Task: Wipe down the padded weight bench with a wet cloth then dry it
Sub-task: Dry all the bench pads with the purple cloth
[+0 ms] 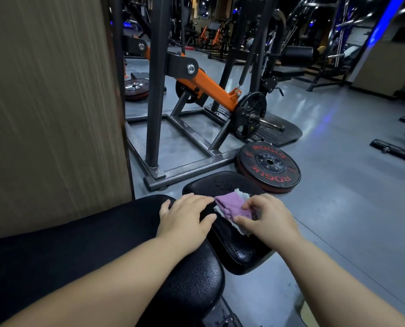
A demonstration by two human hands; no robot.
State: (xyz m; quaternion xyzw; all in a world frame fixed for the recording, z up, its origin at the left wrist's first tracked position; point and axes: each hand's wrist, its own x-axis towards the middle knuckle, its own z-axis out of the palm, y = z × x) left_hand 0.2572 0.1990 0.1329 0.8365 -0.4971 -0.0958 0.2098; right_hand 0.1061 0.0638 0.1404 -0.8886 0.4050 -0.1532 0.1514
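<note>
While pinching cloth with right fingers and resting flat left fingers beside it, wipe far along worktop.

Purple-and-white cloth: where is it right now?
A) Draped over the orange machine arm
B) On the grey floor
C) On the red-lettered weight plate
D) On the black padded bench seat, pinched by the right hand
D: the purple-and-white cloth lies on the black padded bench seat, and the right hand curls its fingers and thumb onto the cloth's near edge.
</note>
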